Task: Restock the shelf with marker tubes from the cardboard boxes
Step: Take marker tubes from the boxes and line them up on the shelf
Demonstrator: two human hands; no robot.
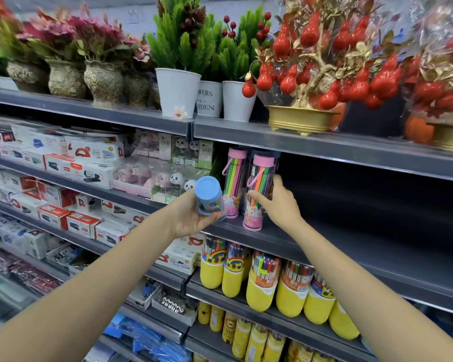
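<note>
While the left hand (pixel 191 218) grips a tilted blue-capped tube (pixel 209 195), the outstretched right hand (pixel 279 202) clasps an upright pink-capped tube (pixel 256 189).

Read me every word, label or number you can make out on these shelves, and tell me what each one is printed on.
"OWERS & ARDEN", first letters hidden: middle white flower pot on the top shelf.
Print on the pink marker tube gripped by the right hand: too small to read.
Label on the blue-capped marker tube held by the left hand: blurred.
Stapler boxes and yellow marker tubes: lettering unreadable.
</note>
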